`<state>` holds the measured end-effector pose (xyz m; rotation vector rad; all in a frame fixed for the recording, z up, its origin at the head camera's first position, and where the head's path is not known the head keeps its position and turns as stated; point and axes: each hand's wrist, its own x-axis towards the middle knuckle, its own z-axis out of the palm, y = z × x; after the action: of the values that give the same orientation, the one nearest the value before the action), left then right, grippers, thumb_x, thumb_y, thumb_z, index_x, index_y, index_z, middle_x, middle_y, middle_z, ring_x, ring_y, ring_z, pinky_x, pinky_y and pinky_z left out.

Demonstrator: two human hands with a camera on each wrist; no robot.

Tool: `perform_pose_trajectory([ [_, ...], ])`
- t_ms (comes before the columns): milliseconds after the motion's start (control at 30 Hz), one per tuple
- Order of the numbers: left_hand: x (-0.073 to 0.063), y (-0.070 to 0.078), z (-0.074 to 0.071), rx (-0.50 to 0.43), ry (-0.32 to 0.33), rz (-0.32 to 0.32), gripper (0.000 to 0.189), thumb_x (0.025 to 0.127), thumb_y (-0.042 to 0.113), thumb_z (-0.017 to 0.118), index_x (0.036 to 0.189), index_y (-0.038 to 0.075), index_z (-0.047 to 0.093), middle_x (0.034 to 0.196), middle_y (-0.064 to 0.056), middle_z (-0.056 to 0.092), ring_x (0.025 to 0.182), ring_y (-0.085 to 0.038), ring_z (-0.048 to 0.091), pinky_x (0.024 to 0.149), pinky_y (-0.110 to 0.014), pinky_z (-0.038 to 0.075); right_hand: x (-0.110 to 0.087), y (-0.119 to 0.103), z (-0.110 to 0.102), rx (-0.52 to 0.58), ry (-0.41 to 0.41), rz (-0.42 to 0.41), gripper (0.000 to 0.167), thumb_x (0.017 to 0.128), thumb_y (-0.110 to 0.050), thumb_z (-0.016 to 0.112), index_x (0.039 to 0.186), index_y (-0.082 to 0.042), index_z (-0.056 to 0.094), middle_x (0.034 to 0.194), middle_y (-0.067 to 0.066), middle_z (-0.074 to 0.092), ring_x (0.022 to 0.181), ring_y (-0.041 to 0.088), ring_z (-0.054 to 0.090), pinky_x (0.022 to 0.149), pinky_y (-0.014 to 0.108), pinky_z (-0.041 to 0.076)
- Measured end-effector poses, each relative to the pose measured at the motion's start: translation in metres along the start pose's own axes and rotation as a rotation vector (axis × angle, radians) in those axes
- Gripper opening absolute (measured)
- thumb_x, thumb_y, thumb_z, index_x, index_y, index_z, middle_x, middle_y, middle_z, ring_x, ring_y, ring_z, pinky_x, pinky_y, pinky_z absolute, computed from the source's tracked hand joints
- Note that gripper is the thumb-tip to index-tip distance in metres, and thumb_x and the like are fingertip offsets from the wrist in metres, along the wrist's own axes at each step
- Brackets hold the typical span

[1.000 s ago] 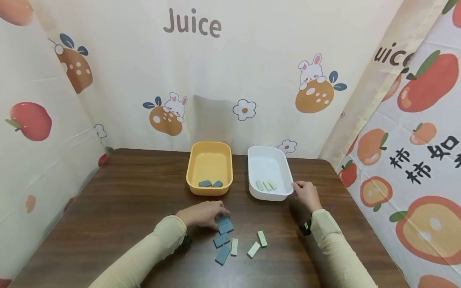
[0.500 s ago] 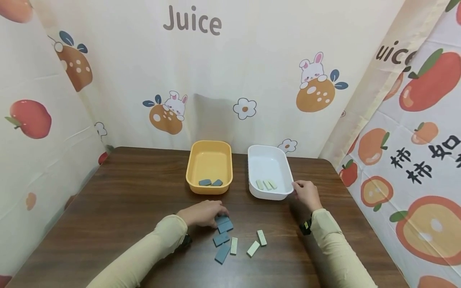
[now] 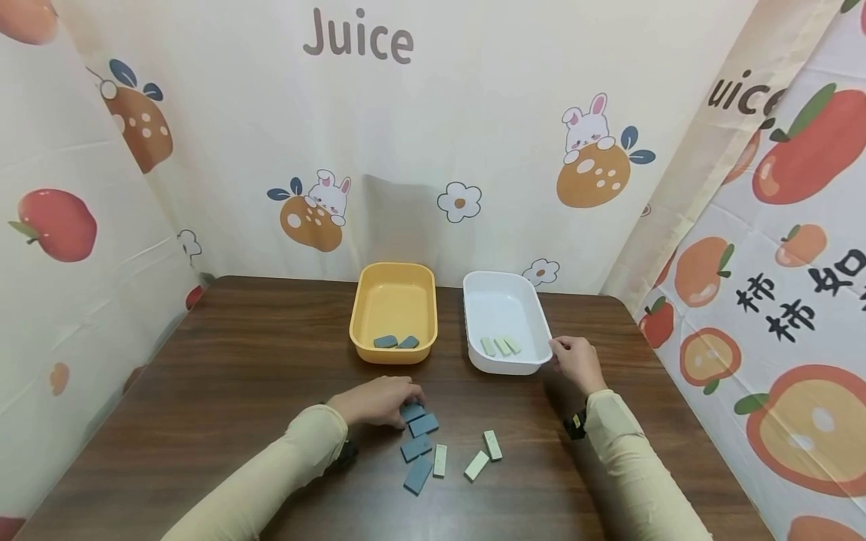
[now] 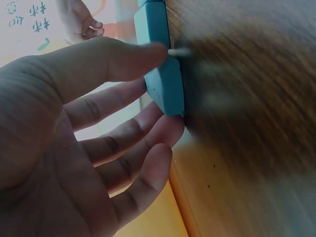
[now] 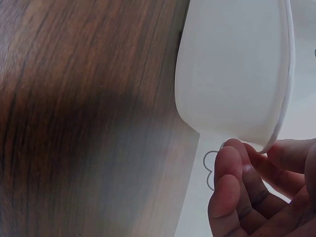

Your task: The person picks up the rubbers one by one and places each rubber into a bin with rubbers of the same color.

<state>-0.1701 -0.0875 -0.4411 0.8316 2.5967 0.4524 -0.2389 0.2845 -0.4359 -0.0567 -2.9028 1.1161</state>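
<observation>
In the head view my left hand [image 3: 379,400] pinches a blue-grey rectangular block [image 3: 412,412] lying on the table. The left wrist view shows the thumb on one side of this block [image 4: 167,89] and fingertips at its other side and end. Several more blue-grey blocks [image 3: 418,476] lie in a line towards me, the nearest one touching or almost touching the held one. My right hand [image 3: 577,363] grips the near right corner of the white tray [image 3: 504,366], thumb and fingers at its rim. Pale green blocks [image 3: 503,346] lie inside that tray.
A yellow tray [image 3: 393,355] with two blue-grey blocks [image 3: 386,342] stands left of the white one. Three pale green blocks [image 3: 476,466] lie loose on the brown table [image 3: 271,361]. A printed curtain [image 3: 419,113] rises behind the table's back edge.
My left hand has shifted slightly left, and the block in it has slid a little left against its neighbour. The right hand stays at the white tray.
</observation>
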Motion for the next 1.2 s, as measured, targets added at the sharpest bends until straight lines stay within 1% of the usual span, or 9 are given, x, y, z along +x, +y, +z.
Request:
perform_pose_trajectory([
  [100,-0.002,-0.001,-0.001,0.009,0.002,0.014,0.04,0.079,0.01,0.075,0.117,0.022,0.068,0.1,0.004,0.059,0.086,-0.01,0.052,0.081,-0.03,0.048,0.001,0.0,-0.001,0.001,0.0,0.0,0.034,0.101,-0.018,0.049,0.114,0.008,0.066,0.074,0.014,0.068,0.06,0.01,0.061,0.059,0.028,0.051],
  [200,-0.004,-0.001,-0.003,0.013,-0.002,0.025,0.041,0.08,0.008,0.073,0.117,0.024,0.07,0.099,0.005,0.06,0.085,-0.01,0.05,0.081,-0.03,0.048,0.0,0.0,-0.001,-0.002,0.001,0.002,0.034,0.1,-0.018,0.049,0.113,0.008,0.067,0.073,0.012,0.067,0.059,0.01,0.06,0.059,0.027,0.05],
  [267,-0.004,-0.001,-0.003,0.014,0.004,0.03,0.038,0.08,0.008,0.073,0.115,0.023,0.071,0.098,0.004,0.059,0.084,-0.01,0.051,0.081,-0.03,0.048,0.0,-0.001,-0.001,-0.008,0.003,0.003,0.033,0.1,-0.018,0.05,0.112,0.007,0.067,0.071,0.011,0.067,0.059,0.01,0.06,0.058,0.027,0.049],
  [467,-0.003,-0.002,0.0,0.057,0.051,0.034,0.028,0.082,0.013,0.075,0.109,0.021,0.072,0.093,0.004,0.059,0.082,-0.009,0.052,0.078,-0.028,0.048,-0.001,-0.001,0.0,-0.016,0.008,-0.004,0.033,0.101,-0.018,0.049,0.113,0.007,0.067,0.071,0.011,0.066,0.059,0.01,0.059,0.058,0.027,0.048],
  [633,-0.002,-0.006,0.0,0.08,0.073,0.04,0.028,0.083,0.012,0.074,0.11,0.02,0.073,0.094,0.004,0.061,0.081,-0.008,0.051,0.078,-0.027,0.047,-0.001,-0.001,0.001,-0.014,0.007,0.013,0.033,0.1,-0.018,0.049,0.113,0.007,0.067,0.069,0.009,0.065,0.058,0.01,0.058,0.058,0.026,0.047],
  [833,-0.003,-0.009,-0.008,0.042,0.116,0.041,0.028,0.085,0.015,0.072,0.112,0.019,0.072,0.097,0.004,0.062,0.081,-0.009,0.051,0.075,-0.026,0.047,0.0,-0.001,0.002,0.002,0.017,0.013,0.034,0.1,-0.02,0.048,0.112,0.005,0.068,0.068,0.008,0.064,0.059,0.01,0.058,0.058,0.026,0.047],
  [1067,-0.006,-0.009,-0.015,-0.04,0.149,0.024,0.03,0.087,0.016,0.07,0.117,0.02,0.07,0.099,0.005,0.061,0.083,-0.008,0.052,0.075,-0.026,0.048,0.001,-0.001,0.001,0.009,0.012,0.032,0.035,0.101,-0.02,0.047,0.115,0.005,0.067,0.071,0.01,0.065,0.06,0.012,0.06,0.058,0.026,0.048],
  [1200,-0.008,-0.01,-0.017,-0.07,0.191,0.036,0.031,0.087,0.016,0.068,0.118,0.021,0.069,0.099,0.005,0.06,0.083,-0.009,0.053,0.075,-0.026,0.048,0.0,-0.001,0.002,0.016,0.01,0.041,0.035,0.101,-0.02,0.047,0.115,0.006,0.066,0.072,0.011,0.066,0.06,0.011,0.06,0.058,0.025,0.049],
])
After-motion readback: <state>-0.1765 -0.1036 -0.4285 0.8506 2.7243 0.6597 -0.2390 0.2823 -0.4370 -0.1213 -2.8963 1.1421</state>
